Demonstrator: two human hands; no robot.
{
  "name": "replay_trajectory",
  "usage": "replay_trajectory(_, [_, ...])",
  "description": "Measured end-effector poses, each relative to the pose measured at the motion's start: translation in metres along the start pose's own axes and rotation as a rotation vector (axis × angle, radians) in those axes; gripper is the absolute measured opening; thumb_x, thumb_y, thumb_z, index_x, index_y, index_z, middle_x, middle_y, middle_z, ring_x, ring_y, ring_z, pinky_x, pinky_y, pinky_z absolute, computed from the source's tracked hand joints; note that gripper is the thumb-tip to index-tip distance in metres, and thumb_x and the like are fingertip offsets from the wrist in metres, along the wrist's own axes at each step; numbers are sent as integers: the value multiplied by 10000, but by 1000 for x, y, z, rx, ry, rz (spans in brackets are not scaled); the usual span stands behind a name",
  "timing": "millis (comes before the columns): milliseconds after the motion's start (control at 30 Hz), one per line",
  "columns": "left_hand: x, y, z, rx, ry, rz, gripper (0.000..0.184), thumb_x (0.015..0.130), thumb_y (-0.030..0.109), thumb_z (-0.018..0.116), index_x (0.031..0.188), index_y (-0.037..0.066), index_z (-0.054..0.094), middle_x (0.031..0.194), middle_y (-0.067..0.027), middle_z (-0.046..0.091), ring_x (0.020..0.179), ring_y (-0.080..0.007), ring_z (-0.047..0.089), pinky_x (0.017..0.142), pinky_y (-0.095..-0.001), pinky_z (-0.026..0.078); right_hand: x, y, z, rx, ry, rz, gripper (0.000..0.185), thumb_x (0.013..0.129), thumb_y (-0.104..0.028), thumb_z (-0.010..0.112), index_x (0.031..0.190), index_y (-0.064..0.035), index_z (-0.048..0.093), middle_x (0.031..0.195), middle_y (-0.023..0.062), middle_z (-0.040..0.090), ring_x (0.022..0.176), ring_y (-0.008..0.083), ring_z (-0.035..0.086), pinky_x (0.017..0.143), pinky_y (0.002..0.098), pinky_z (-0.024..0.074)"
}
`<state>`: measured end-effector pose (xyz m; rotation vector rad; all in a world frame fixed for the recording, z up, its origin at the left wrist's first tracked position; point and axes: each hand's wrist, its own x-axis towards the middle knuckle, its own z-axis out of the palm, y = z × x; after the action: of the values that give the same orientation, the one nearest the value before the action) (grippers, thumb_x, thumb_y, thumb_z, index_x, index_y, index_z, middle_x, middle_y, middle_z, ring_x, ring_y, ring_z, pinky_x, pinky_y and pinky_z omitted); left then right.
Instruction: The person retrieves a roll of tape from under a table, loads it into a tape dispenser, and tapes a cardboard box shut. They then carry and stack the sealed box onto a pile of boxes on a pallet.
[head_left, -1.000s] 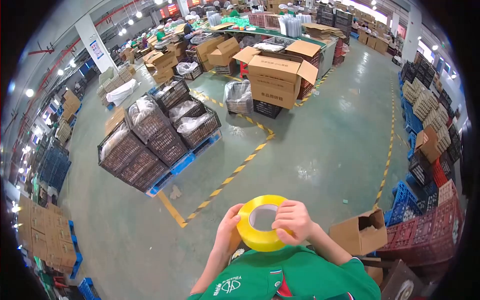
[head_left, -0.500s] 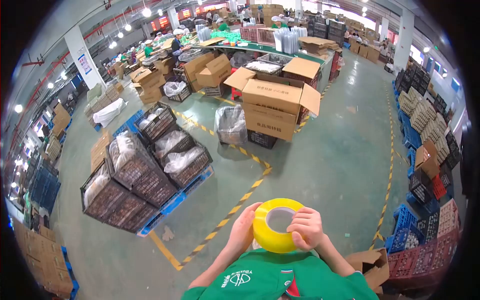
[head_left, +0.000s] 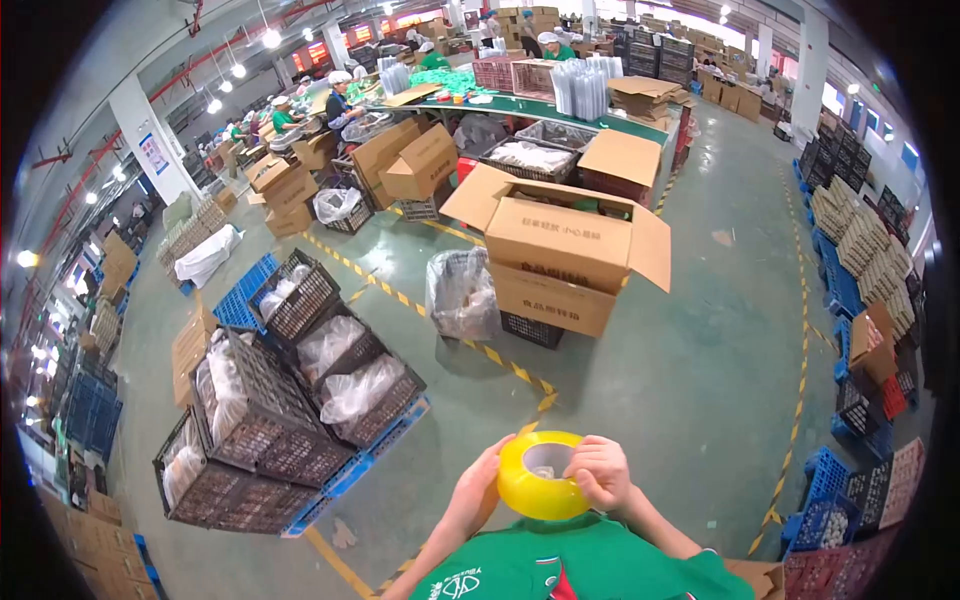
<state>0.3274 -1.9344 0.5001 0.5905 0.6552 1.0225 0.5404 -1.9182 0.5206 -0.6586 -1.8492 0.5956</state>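
Observation:
A wide roll of yellow packing tape is held in front of my green shirt, low in the view. My left hand grips its left side, with the fingers mostly hidden behind the roll. On the right, my right hand has its fingers closed over the rim, near the core's opening. Beyond the roll stands an open cardboard box, flaps spread, on top of a black crate.
To the left, black crates filled with plastic bags sit on a blue pallet. A bag-lined bin stands beside the box. Yellow-black tape lines mark the floor. People work along the far green table. Stacked trays line the right.
The view has moved closer to the box and crates, which now appear larger and lower. The tape roll sits lower and is tilted flatter, still in both hands.

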Motion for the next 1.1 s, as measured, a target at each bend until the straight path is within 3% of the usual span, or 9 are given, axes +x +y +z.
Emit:
replay_trajectory(133, [53, 52, -10, 51, 107, 98, 600, 872, 325, 548, 1306, -37, 346, 1278, -155, 465, 1176, -248, 460, 994, -370, 359, 81, 63, 0, 100, -141, -91, 130, 736, -100, 500, 652, -39, 578, 601, 64, 557, 534, 238, 525, 562, 339, 411])
replay_trajectory(167, [66, 57, -21, -33, 107, 137, 537, 894, 237, 539, 1304, -48, 340, 1270, -146, 467, 1165, -250, 471, 990, -364, 369, 99, 77, 0, 125, -174, -111, 135, 750, -109, 503, 659, -39, 575, 623, 65, 568, 554, 242, 530, 572, 341, 416])
replay_trajectory(400, [125, 102, -44, -101, 219, 290, 503, 878, 241, 574, 1250, -36, 379, 1196, -126, 507, 1122, -229, 497, 971, -357, 386, 184, 153, 28, 237, -290, -207, 151, 767, -118, 512, 645, -43, 558, 622, 68, 564, 564, 245, 534, 571, 349, 417])
replay_trajectory(600, [190, 143, -99, -117, 150, 176, 473, 866, 219, 583, 1229, -18, 394, 1175, -110, 510, 1099, -211, 508, 951, -330, 396, 233, 207, 49, 178, -273, -195, 123, 748, -107, 514, 662, -42, 574, 616, 64, 559, 562, 243, 533, 573, 344, 420])
replay_trajectory(867, [308, 250, -181, -48, -191, -51, 511, 828, 194, 655, 1226, -8, 406, 1161, -102, 516, 1062, -171, 524, 927, -307, 403, 316, 243, 83, -63, -126, -83, 143, 701, -106, 480, 625, -45, 585, 596, 67, 564, 582, 247, 568, 610, 342, 459])
replay_trajectory(1033, [341, 284, -214, -131, -92, -95, 251, 852, 192, 631, 1014, 19, 549, 1106, -49, 546, 982, -144, 539, 875, -288, 422, 353, 269, 120, -104, -48, -23, 118, 702, -84, 499, 640, -43, 590, 611, 61, 574, 573, 233, 561, 588, 338, 444])
replay_trajectory(1100, [350, 290, -226, -137, -37, -77, 294, 891, 174, 566, 1120, 2, 497, 1143, -68, 538, 1039, -171, 532, 910, -309, 415, 365, 283, 131, -91, -52, 12, 125, 715, -84, 499, 644, -42, 593, 618, 63, 581, 583, 234, 567, 597, 336, 449])
